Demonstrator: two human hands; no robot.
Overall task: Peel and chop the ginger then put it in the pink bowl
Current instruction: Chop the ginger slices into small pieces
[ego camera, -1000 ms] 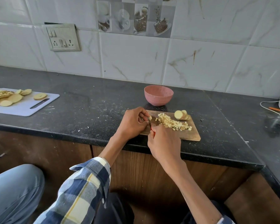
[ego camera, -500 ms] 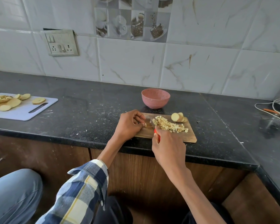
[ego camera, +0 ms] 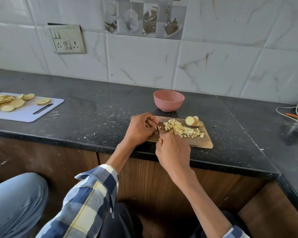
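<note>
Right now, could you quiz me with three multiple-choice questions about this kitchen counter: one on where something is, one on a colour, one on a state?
1. Where is the bowl?
A. behind the wooden board
B. on the white board
C. on the floor

2. What colour is the bowl?
A. green
B. pink
C. black

3. What state is the ginger on the wooden board in?
A. all whole
B. all in the bowl
C. mostly diced, with some slices

Answers: 1 A, it stands on the counter just beyond the board. 2 B, its wall is pink. 3 C, a heap of small cubes lies beside a few round slices.
</note>
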